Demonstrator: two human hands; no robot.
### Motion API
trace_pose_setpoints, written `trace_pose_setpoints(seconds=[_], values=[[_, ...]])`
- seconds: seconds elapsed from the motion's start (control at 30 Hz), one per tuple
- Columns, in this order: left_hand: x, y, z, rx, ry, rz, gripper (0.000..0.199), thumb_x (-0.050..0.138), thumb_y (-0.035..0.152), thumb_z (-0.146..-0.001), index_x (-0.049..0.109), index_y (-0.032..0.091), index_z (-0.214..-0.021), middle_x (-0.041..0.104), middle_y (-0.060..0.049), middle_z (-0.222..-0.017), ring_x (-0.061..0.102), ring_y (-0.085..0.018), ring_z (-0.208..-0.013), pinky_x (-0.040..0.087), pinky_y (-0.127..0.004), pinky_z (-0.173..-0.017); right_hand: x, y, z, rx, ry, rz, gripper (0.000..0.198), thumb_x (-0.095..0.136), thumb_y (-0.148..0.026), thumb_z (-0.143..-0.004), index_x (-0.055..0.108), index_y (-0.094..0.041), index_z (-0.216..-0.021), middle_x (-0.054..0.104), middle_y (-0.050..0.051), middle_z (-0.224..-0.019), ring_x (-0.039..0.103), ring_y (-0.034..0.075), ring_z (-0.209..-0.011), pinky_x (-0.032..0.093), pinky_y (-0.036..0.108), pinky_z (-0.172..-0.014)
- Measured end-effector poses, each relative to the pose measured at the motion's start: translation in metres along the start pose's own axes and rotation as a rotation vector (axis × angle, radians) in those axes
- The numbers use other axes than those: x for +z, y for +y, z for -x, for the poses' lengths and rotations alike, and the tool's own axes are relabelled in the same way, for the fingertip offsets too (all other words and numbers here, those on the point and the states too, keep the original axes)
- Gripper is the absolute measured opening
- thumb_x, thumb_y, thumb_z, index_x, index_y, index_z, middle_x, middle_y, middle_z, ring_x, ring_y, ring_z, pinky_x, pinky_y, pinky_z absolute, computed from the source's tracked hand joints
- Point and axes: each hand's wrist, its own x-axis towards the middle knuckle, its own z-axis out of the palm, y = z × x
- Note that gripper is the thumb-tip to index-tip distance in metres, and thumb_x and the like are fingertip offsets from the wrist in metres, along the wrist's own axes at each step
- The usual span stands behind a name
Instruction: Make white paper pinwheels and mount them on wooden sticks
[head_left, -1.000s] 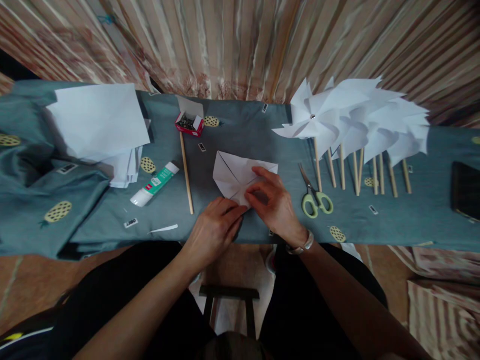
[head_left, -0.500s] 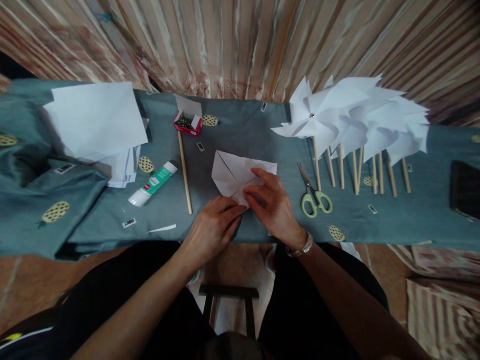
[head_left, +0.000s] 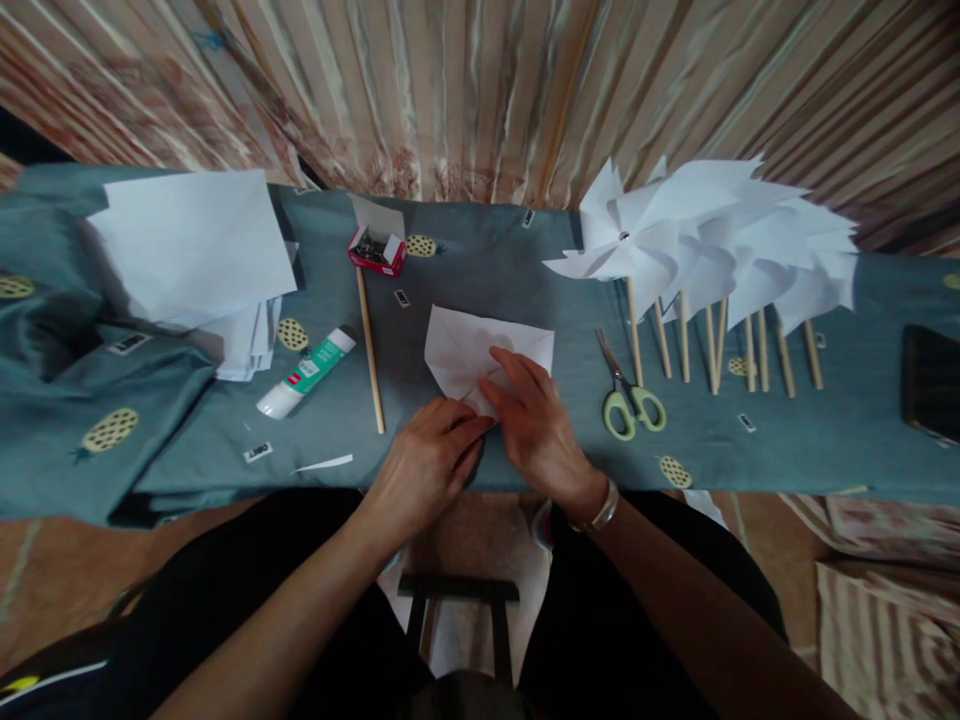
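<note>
A folded white paper square [head_left: 469, 345] lies on the grey-blue cloth [head_left: 495, 260] in front of me. My left hand [head_left: 427, 465] pinches the paper's near corner with its fingertips. My right hand [head_left: 536, 425] lies on the paper's near right part, fingers pressing it down beside the left fingertips. A wooden stick [head_left: 370, 345] lies just left of the paper. Green-handled scissors [head_left: 626, 395] lie to the right of my right hand.
Several finished white paper pinwheels [head_left: 705, 245] on sticks lie at the right. A stack of white sheets [head_left: 199, 250], a glue tube [head_left: 304, 372] and a small red box of pins [head_left: 377, 248] are at the left. A dark phone [head_left: 932, 380] sits far right. A striped curtain hangs behind.
My right hand has slid slightly left and nearer over the paper, flattening it. The left hand keeps its pinch on the near corner.
</note>
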Motion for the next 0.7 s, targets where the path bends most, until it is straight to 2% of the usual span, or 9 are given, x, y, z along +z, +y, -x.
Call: trace_pose_setpoints(seconds=[0.13,0.3,0.43,0.6,0.7], values=[[0.000,0.002,0.001,-0.026,0.004,-0.015,0.022,0.054,0.012,-0.092,0.068,0.012,-0.109,0.065,-0.010,-0.096,0.063,-0.021,-0.088,0.058,-0.035,-0.077,0.004,-0.004,0.004,0.010,-0.027,0.026,0.039,0.040,-0.010,-0.096,0.052,-0.025,-0.130,0.049,0.009,-0.146,0.042,0.026,-0.137,0.042,0.049,-0.113],[0.001,0.003,0.002,-0.027,-0.012,-0.039,0.022,0.053,0.012,-0.093,0.066,0.013,-0.111,0.064,-0.012,-0.108,0.064,-0.022,-0.094,0.058,-0.037,-0.082,0.009,-0.004,0.005,-0.011,-0.040,0.000,0.042,0.036,-0.011,-0.097,0.051,-0.019,-0.135,0.052,0.014,-0.145,0.045,0.028,-0.136,0.043,0.053,-0.110],[0.000,0.004,0.001,-0.019,-0.030,-0.072,0.019,0.052,0.013,-0.094,0.066,0.014,-0.108,0.066,-0.010,-0.103,0.064,-0.022,-0.094,0.058,-0.038,-0.083,0.010,-0.006,0.006,-0.002,-0.040,-0.014,0.042,0.037,-0.010,-0.096,0.052,-0.018,-0.134,0.053,0.014,-0.144,0.046,0.027,-0.136,0.042,0.051,-0.112],[-0.001,0.004,0.000,0.022,-0.002,-0.126,0.020,0.051,0.015,-0.095,0.066,0.014,-0.108,0.067,-0.010,-0.098,0.064,-0.022,-0.089,0.059,-0.037,-0.078,-0.007,-0.001,0.000,0.068,0.017,-0.140,0.039,0.039,-0.009,-0.093,0.058,-0.022,-0.125,0.051,0.010,-0.146,0.044,0.026,-0.138,0.042,0.051,-0.114],[-0.001,0.004,0.001,0.054,0.016,-0.169,0.020,0.051,0.014,-0.095,0.065,0.012,-0.109,0.068,-0.011,-0.098,0.065,-0.023,-0.087,0.059,-0.038,-0.076,-0.020,0.017,-0.012,0.178,0.093,-0.186,0.044,0.040,-0.009,-0.093,0.053,-0.022,-0.132,0.050,0.011,-0.147,0.047,0.025,-0.137,0.041,0.053,-0.115]])
